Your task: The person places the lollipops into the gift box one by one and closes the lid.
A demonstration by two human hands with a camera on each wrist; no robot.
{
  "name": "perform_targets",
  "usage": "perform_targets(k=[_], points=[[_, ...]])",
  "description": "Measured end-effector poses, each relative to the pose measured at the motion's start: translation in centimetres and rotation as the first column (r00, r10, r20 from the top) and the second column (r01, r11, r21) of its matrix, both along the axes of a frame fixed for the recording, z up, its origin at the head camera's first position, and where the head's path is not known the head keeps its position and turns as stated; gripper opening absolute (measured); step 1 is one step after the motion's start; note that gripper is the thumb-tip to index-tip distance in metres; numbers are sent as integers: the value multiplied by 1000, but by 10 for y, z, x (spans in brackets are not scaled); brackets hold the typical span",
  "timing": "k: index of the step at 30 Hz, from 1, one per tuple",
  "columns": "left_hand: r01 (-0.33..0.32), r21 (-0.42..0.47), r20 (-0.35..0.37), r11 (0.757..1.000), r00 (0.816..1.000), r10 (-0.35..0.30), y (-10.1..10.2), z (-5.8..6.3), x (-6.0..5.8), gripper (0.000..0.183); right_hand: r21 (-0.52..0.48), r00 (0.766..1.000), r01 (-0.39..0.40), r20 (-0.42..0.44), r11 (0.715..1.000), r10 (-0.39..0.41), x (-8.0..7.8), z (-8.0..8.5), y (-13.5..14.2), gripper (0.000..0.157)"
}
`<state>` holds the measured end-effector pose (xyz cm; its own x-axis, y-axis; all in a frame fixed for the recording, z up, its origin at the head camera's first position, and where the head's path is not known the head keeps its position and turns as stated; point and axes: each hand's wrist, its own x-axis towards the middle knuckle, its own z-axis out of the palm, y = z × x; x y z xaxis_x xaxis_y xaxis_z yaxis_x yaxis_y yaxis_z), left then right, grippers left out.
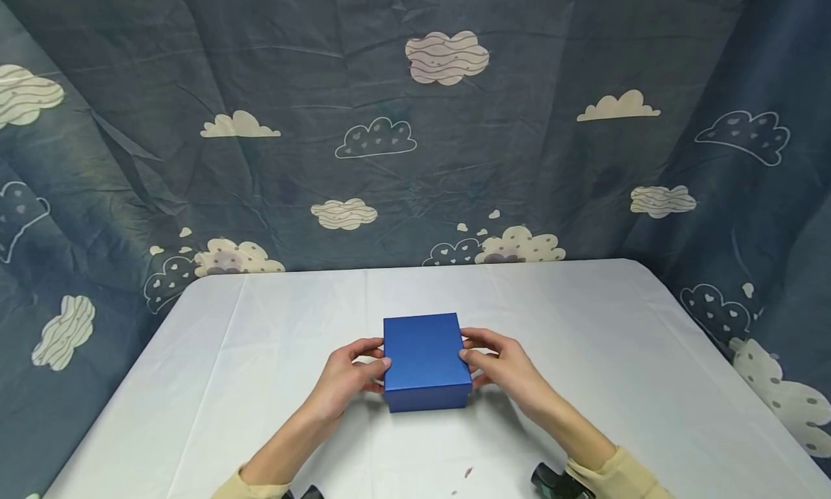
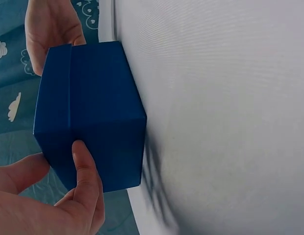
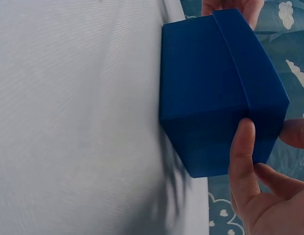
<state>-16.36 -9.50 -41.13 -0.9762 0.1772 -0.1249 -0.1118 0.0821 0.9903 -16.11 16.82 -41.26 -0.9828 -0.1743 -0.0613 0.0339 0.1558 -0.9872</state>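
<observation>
A blue lidded box (image 1: 426,355) sits on the white table, its lid on; a lid seam runs along its sides in both wrist views. My left hand (image 1: 353,376) holds the box's left side, thumb by the top edge and fingers against the wall. On the opposite side my right hand (image 1: 503,365) grips in much the same way. In the left wrist view, one left finger (image 2: 86,171) lies across the seam of the box (image 2: 100,93). A right finger (image 3: 243,147) touches near the seam in the right wrist view. What is inside the box is hidden.
White cloth covers the table (image 1: 286,326). A dark blue curtain (image 1: 292,167) with cloud prints hangs behind and at both sides. A small dark mark (image 1: 468,473) shows near the front. At the right sleeve is a black device (image 1: 557,481).
</observation>
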Motion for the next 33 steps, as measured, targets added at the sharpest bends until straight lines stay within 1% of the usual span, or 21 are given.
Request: perform_targets(k=[15, 20, 28, 33], points=[[-2, 19, 5, 1000, 1000, 2, -2, -7, -2, 50, -16, 1000, -22, -5, 1000, 22, -4, -9, -3, 51], [-1, 29, 23, 1000, 1000, 0, -3, -10, -3, 50, -17, 1000, -16, -1, 1000, 16, -3, -10, -3, 51], [5, 41, 35, 999, 999, -6, -4, -11, -4, 51, -14, 1000, 16, 17, 1000, -15, -2, -10, -5, 50], [16, 49, 45, 999, 999, -18, -5, -14, -6, 51, -14, 1000, 18, 14, 1000, -18, -1, -11, -4, 51]])
